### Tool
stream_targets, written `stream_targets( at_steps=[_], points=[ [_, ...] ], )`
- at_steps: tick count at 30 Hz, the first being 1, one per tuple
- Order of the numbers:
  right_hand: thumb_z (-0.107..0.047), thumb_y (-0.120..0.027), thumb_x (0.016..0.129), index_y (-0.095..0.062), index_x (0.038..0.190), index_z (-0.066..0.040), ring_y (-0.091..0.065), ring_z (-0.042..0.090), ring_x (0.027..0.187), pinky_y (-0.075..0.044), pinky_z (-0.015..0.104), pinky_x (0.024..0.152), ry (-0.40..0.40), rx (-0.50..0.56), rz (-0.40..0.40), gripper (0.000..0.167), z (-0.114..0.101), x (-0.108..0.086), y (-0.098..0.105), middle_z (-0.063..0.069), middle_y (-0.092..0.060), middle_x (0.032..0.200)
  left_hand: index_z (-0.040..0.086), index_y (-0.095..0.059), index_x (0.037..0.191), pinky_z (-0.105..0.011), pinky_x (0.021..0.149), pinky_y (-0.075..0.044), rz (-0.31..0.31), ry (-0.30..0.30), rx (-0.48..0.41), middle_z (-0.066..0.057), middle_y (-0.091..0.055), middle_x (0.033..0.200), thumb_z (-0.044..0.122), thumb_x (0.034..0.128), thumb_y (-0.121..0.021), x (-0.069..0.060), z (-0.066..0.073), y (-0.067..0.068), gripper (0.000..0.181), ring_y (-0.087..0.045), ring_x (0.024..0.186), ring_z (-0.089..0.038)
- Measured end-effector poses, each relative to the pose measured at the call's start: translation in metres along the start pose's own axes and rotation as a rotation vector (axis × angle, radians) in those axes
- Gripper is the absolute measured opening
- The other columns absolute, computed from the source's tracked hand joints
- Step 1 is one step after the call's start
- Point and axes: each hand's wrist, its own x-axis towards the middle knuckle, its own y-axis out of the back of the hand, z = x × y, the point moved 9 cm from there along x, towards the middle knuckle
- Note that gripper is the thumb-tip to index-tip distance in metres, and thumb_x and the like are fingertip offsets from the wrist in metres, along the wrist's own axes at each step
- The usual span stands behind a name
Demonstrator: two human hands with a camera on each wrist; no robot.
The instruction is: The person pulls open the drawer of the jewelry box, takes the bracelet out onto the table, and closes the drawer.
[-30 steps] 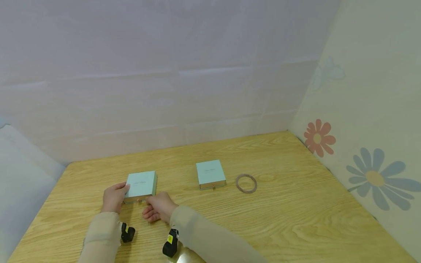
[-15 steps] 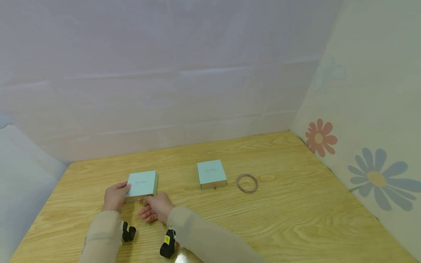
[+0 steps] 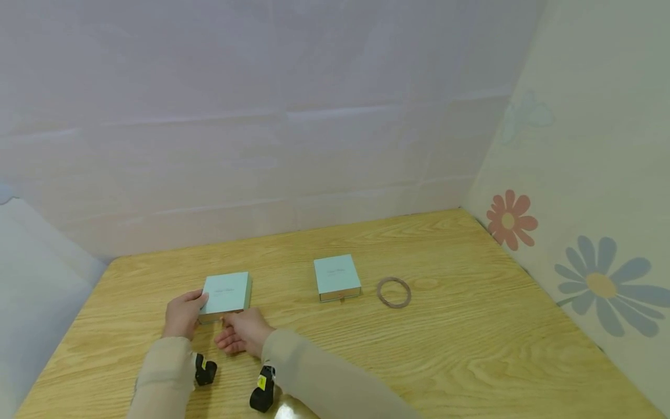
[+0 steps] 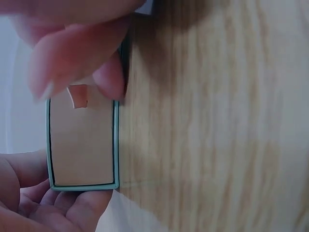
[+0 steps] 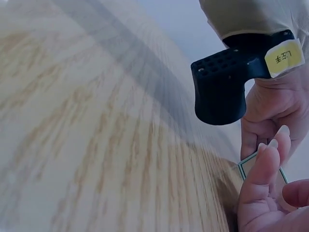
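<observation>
A pale mint box with faint lettering on its lid lies at the left of the table. My left hand grips its left side, thumb over the top edge. The left wrist view shows the box's tan drawer front level within the mint frame, with a small orange-brown pull tab. My right hand is at the front of the box, its fingertips close around the tab, which still shows between them. The other fingers of that hand are loosely bent. In the right wrist view, the right fingers partly cover the box.
A second mint box with a pull tab stands shut to the right. Beside it lies a pinkish-brown ring, flat on the wooden table. A pale cloth wall backs the table; a flower-printed panel borders its right side.
The right hand has shifted slightly left along the front of the box, nearer its middle. The left hand and both boxes hold their places.
</observation>
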Motion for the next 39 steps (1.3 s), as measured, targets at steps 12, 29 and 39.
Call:
stream_targets(
  at_steps=[12, 29, 39],
  points=[
    [-0.009, -0.051, 0.094, -0.06, 0.086, -0.004, -0.052, 0.01, 0.045, -0.042, 0.02, 0.043, 0.025, 0.117, -0.046, 0.012, -0.002, -0.004, -0.008, 0.006, -0.062, 0.062, -0.013, -0.039, 0.141, -0.027, 0.073, -0.039, 0.031, 0.001, 0.028, -0.03, -0.037, 0.143, 0.014, 0.1019, -0.046, 0.001, -0.001, 0.004, 0.048, -0.039, 0.112, -0.029],
    [-0.008, -0.05, 0.1, -0.064, 0.088, 0.002, -0.056, 0.01, 0.05, -0.044, 0.02, 0.046, -0.011, 0.079, -0.046, 0.021, 0.002, -0.001, -0.012, 0.009, -0.066, 0.066, -0.013, -0.038, 0.142, -0.039, 0.088, -0.038, 0.038, 0.006, 0.013, -0.031, -0.034, 0.146, 0.014, 0.102, -0.046, 0.002, -0.003, 0.002, 0.049, -0.034, 0.123, -0.033],
    [-0.005, -0.05, 0.096, -0.063, 0.082, 0.001, -0.056, 0.011, 0.048, -0.045, 0.021, 0.044, -0.015, 0.091, -0.042, 0.019, 0.002, 0.002, -0.011, 0.008, -0.063, 0.061, -0.013, -0.04, 0.141, -0.035, 0.085, -0.039, 0.046, 0.018, 0.035, -0.03, -0.037, 0.145, 0.014, 0.102, -0.045, 0.004, -0.004, 0.002, 0.047, -0.036, 0.121, -0.031]
  ],
)
